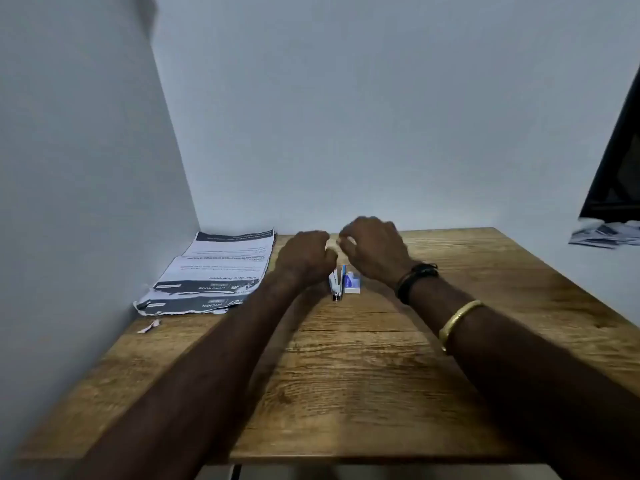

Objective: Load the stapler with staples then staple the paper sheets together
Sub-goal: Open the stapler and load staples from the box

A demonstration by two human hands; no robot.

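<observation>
Stapler point(336, 285): white and blue, lying on the table point(363, 375) at mid-depth, nose toward me, partly under my left wrist; I cannot tell whether its tray is open. Staple box point(352, 283): small, white and blue, just beside the stapler on its right, placed, I judge, so a strip can pass straight across. Left hand point(304, 259): raised just above and beyond the stapler, fingers curled inward; whether they pinch anything I cannot tell. Right hand point(375, 249): level with the left, close to it, fingertips drawn toward the left hand's as if handling something small between them, perhaps a staple strip; blur hides it, so the grip is uncertain. Right forearm: dark band point(414, 280) at the wrist, gold bangle point(457, 322) lower down. Papers point(211, 275): printed sheets stacked loosely at the far left against the wall point(86, 168), well apart from the stapler, kept clear, I judge, until loading is finished. Paper scrap point(149, 326): near the stack's front edge.
</observation>
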